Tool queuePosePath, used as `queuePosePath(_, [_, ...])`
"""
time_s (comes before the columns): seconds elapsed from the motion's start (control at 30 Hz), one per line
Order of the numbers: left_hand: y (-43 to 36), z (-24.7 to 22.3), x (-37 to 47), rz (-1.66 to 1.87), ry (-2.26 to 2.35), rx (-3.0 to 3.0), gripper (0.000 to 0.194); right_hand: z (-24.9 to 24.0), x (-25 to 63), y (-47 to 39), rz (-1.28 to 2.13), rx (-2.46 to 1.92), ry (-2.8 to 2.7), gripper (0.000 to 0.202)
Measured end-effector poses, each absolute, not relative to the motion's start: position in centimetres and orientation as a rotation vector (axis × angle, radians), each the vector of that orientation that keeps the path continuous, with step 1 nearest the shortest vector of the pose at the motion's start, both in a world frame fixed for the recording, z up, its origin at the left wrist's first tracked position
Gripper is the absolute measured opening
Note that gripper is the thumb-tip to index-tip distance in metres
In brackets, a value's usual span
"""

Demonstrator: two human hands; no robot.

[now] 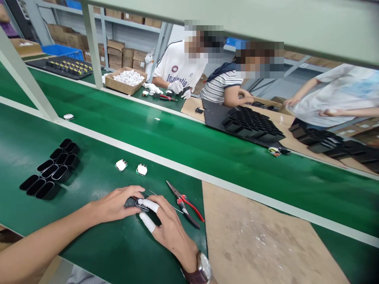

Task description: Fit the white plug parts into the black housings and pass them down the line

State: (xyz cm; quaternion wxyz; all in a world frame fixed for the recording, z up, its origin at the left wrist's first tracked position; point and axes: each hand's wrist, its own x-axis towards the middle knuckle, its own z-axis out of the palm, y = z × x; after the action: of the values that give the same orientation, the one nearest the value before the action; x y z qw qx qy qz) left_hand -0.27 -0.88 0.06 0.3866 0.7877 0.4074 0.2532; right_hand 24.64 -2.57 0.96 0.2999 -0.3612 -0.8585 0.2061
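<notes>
Far left of the fingers: 11 black open-topped cases [49, 171], standing in a loose cluster. Beyond them, 1 white-topped board [68, 116] by the pale rail [124, 148]. Nearer the fingers, just past the left hand [114, 205]: 2 white-topped circuit boards [141, 170], side by side, apart. Left fingers clamped on 1 dark case [142, 205], thumb near side, fingers far side; open end faces the right hand [171, 227], metal parts visible inside. Right hand: 2 white finger covers [150, 205], on index and thumb; index tip on the open end, thumb apart from it, just below the case. Thin wires [168, 203] behind the right fingers; can't tell what they join. Right of them: 1 pair of red-handled pliers [183, 201], jaws pointing away, near closed. 1 watch [204, 268] on right wrist. Further right, 1 brown sheet [260, 236] on the green table [103, 244]. Across from the fingers, 3 people [177, 65] at the opposite bench.
</notes>
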Motion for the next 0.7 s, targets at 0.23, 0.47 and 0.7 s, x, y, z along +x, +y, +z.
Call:
queuePosePath(0.23, [-0.85, -0.28, -0.34, 0.69, 1.027, 2.033, 0.059, 0.49, 25.3, -2.17, 0.573, -0.911, -2.187, 0.038])
queuePosePath(0.47, [-0.92, -0.19, -0.39, 0.701, 1.023, 2.065, 0.058, 0.59, 25.3, -2.36, 0.469, -0.904, -2.229, 0.033])
queuePosePath(0.7, [-0.75, -0.2, -0.35, 0.696, 1.023, 2.074, 0.06, 0.69, 25.13, -2.35, 0.541, -0.919, -2.201, 0.033])
